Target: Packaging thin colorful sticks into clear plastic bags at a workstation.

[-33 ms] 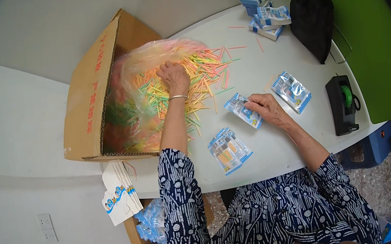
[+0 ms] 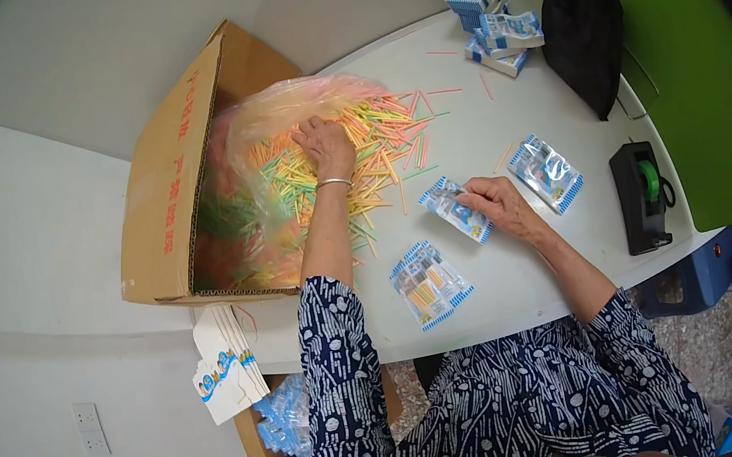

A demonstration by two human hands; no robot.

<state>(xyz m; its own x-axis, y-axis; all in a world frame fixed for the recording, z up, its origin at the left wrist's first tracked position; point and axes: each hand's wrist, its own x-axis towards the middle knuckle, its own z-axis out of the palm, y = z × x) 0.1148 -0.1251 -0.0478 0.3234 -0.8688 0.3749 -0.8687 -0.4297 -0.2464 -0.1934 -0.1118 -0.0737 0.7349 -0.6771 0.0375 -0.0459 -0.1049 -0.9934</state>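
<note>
My left hand rests on a heap of short thin pastel sticks, straw-like and pink, orange, yellow and green. Its fingers are bent and slightly apart, the tips partly hidden, and no stick shows gripped in them. The heap spills from a clear plastic bag in an open cardboard box lying on its side. My right hand pinches a small clear packet with blue striped ends just above the table. Nearer me lies a similar packet with some sticks showing inside. Another packet lies right of my right hand.
White-and-blue packs are stacked at the back beside a black bag. A black tape dispenser stands at the table's right edge. White printed cards hang over the left front edge, above a carton of blue packets.
The fingers of my left hand have shifted slightly on the heap of sticks. My right hand and its packet stay in place.
</note>
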